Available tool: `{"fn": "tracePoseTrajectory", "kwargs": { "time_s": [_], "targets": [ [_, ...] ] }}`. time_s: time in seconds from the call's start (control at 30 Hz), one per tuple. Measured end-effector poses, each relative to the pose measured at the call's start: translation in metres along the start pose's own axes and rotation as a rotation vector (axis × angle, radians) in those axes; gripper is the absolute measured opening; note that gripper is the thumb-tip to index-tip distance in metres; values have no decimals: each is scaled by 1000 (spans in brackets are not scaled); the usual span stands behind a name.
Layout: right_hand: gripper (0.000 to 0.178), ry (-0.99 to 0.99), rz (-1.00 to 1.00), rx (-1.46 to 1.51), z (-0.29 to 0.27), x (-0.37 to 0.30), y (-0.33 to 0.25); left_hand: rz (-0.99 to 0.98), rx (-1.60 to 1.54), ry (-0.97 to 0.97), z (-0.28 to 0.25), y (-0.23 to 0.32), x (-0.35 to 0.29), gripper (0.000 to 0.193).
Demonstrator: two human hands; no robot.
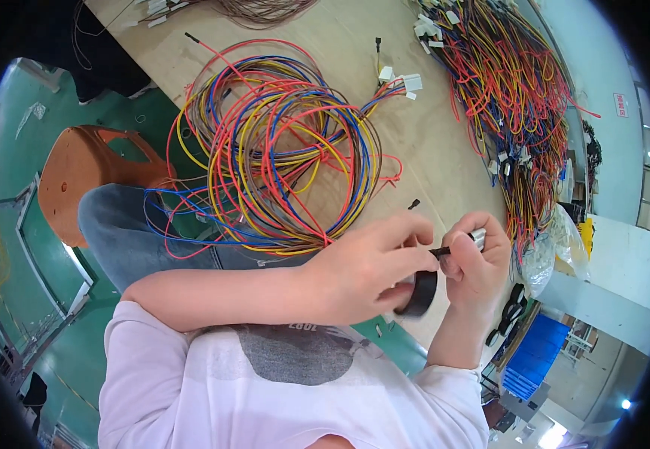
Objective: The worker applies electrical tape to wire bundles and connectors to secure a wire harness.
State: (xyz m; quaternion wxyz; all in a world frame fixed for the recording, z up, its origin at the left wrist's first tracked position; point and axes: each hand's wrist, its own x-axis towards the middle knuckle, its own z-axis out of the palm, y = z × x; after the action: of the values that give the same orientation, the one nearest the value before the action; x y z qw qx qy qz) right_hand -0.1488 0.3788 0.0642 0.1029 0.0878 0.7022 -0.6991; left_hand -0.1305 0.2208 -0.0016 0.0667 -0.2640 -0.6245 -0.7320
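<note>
My left hand (373, 262) reaches in from the left, its fingers closed around a roll of black tape (422, 295). Between the two hands a short dark strip (440, 252) stretches from the left fingertips to the right thumb. My right hand (478, 262) is closed in a pinch on a small silvery-white piece (479, 238), mostly covered by the fingers. Just beyond my left hand lies a large loose coil of red, yellow, blue and brown wires (265, 168), partly overhanging the table edge. White connectors (407, 82) end one of its branches.
A thick heap of similar wires (504, 90) covers the right side of the wooden table (422, 150). Brown wires (265, 9) lie at the far edge. An orange stool (78, 179) stands on the left. Blue sheets (538, 352) and black rolls (512, 310) are at the lower right.
</note>
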Motion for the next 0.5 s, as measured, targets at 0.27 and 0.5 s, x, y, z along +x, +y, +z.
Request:
{"fn": "tracePoseTrajectory", "kwargs": {
  "time_s": [0.27,0.5],
  "targets": [
    [14,45,-175,-281,5,-6,1,-357,-116,46,3,4,7,16],
    [18,110,-328,-212,10,-12,11,-309,-34,58,9,-7,3,21]
  ]
}}
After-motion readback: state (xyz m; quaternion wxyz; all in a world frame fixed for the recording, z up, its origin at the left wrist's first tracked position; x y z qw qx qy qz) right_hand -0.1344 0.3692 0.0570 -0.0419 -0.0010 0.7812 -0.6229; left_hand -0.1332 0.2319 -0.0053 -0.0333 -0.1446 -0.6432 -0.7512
